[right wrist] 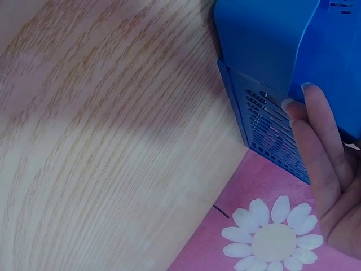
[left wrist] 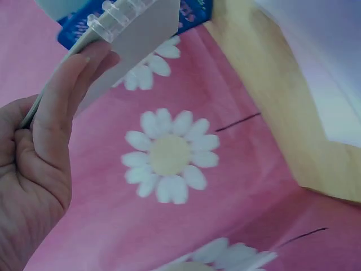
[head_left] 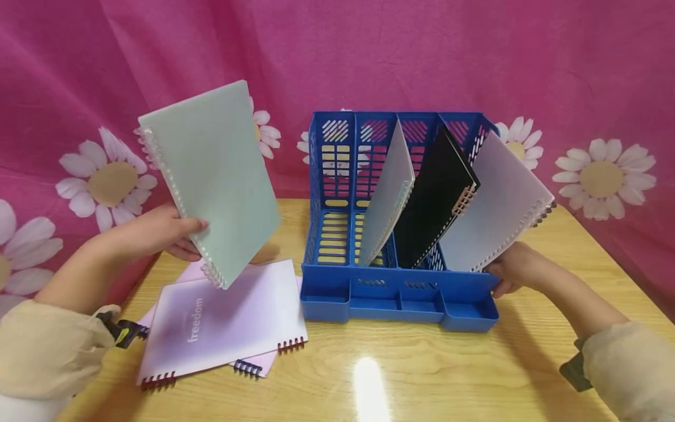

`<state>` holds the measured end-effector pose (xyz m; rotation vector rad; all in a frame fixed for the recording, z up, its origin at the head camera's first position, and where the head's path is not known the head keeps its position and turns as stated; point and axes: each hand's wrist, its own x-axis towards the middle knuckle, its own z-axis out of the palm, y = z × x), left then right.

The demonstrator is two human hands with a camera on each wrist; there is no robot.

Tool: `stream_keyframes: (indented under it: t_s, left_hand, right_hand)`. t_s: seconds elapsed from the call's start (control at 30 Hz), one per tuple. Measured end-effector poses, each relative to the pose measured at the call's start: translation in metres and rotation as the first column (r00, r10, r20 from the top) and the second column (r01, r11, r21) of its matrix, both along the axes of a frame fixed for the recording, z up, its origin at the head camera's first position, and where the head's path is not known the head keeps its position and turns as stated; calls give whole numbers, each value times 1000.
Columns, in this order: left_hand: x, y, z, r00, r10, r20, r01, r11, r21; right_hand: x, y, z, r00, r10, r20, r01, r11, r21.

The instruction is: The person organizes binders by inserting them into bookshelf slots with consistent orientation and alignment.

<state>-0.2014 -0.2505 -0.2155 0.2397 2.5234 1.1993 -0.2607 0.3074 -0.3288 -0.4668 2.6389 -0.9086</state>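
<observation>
My left hand (head_left: 179,231) grips a pale green spiral notebook (head_left: 221,176) by its coil edge, with the thumb on the cover. The notebook is tilted and raised over two purple notebooks. In the left wrist view, fingers (left wrist: 56,101) lie behind its clear coil (left wrist: 115,20). My right hand (head_left: 514,266) holds the front right corner of a blue file rack (head_left: 398,275); fingertips (right wrist: 304,93) touch its side in the right wrist view. In the rack lean a grey-green notebook (head_left: 387,193), a black notebook (head_left: 435,199) and a pale lilac notebook (head_left: 498,199).
A purple notebook (head_left: 232,322) marked "freedom" lies on another lilac one (head_left: 269,360) at the left of the wooden table (head_left: 422,375). The rack's left slots show bare grating, and small trays line its front. Behind hangs a pink curtain (head_left: 285,53) with white daisies.
</observation>
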Motion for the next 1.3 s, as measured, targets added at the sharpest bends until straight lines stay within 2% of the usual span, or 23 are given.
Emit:
stream_keyframes:
  t_s: [0.13, 0.3, 0.53, 0.77, 0.97, 1.17, 1.3]
  left_hand:
    - [8, 9, 10, 999, 27, -28, -27, 1000, -3]
    - [14, 21, 22, 998, 3, -58, -4, 1000, -14]
    - [9, 59, 32, 994, -94, -50, 92, 995, -36]
    - [7, 97, 39, 991, -104, -84, 102, 994, -30]
    - [-10, 132, 39, 995, -77, -70, 74, 996, -50]
    - [-29, 157, 29, 996, -50, -79, 47, 998, -42]
    - [-46, 175, 19, 994, -13, -106, 3, 995, -96]
  right_hand:
    - [-1, 1, 3, 1000, 12, -4, -12, 1000, 11]
    - [0, 2, 5, 1000, 9, -8, -9, 1000, 14]
    - [-1, 4, 4, 1000, 3, 1, -3, 1000, 6]
    - [-3, 2, 1, 999, -20, 43, 20, 1000, 10]
    - [-1, 2, 1, 1000, -16, 15, 16, 999, 36]
    - [-1, -1, 0, 1000, -2, 5, 2, 1000, 20]
    - [-2, -1, 1, 1000, 5, 1, -5, 999, 33]
